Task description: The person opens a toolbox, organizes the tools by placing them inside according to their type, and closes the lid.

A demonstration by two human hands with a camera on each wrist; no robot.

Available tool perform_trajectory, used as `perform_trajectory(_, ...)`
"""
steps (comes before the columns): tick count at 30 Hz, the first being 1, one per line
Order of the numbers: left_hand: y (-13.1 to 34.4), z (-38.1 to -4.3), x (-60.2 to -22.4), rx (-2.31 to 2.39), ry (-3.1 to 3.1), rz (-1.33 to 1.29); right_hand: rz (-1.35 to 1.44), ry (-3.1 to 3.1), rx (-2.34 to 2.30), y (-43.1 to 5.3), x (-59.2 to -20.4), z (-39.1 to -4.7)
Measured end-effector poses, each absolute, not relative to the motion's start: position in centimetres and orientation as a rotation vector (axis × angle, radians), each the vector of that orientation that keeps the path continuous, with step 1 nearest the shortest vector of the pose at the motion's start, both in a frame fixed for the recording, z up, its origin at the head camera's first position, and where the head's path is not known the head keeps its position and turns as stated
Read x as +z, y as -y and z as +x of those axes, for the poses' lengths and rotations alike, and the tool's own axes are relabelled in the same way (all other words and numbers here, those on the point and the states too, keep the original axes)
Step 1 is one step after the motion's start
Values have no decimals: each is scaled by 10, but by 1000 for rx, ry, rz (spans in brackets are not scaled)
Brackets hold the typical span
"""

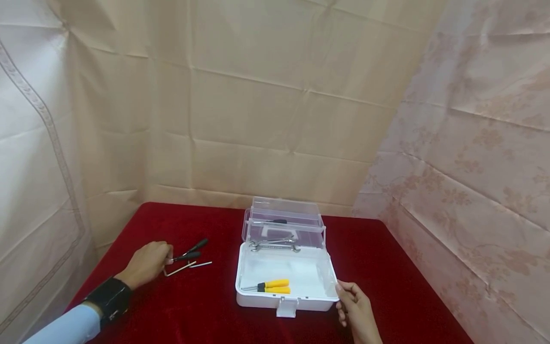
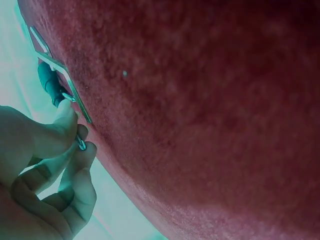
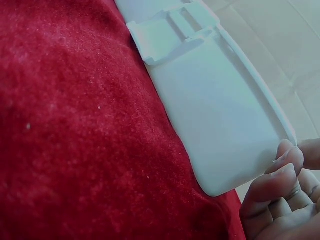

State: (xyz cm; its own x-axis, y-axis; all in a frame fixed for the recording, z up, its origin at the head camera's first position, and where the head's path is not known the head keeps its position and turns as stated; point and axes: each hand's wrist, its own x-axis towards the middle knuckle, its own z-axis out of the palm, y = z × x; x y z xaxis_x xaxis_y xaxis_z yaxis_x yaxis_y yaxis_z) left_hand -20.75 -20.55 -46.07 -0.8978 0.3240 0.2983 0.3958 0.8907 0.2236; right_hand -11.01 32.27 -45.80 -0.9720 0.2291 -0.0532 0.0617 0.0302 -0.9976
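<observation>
At the left of the red table, my left hand (image 1: 148, 263) pinches the thin metal shaft of a black-handled screwdriver (image 1: 189, 256) between thumb and fingers. A second black-handled tool (image 1: 198, 244) lies right beside it. Two L-shaped hex keys lie close by, a brassy one (image 1: 182, 268) and a silver one (image 1: 201, 264). My right hand (image 1: 354, 306) grips the rim of an open white toolbox (image 1: 258, 301) at its front right corner. Inside the box are yellow-handled screwdrivers (image 1: 277, 284) at the front and metal wrenches (image 1: 275, 247) at the back.
Behind the box its clear lid (image 1: 285, 205) stands raised, with a black-handled tool (image 1: 280, 221) in its tray. The latch (image 1: 287, 307) hangs down in front. Red cloth (image 1: 180, 315) covers the table, and curtains (image 1: 275, 110) enclose it.
</observation>
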Motion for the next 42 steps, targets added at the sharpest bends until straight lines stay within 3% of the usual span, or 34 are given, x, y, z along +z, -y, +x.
perform_trajectory(42,172,-217,-441,-389,2600,-553,-342,2179,2092,-323,-455,-108)
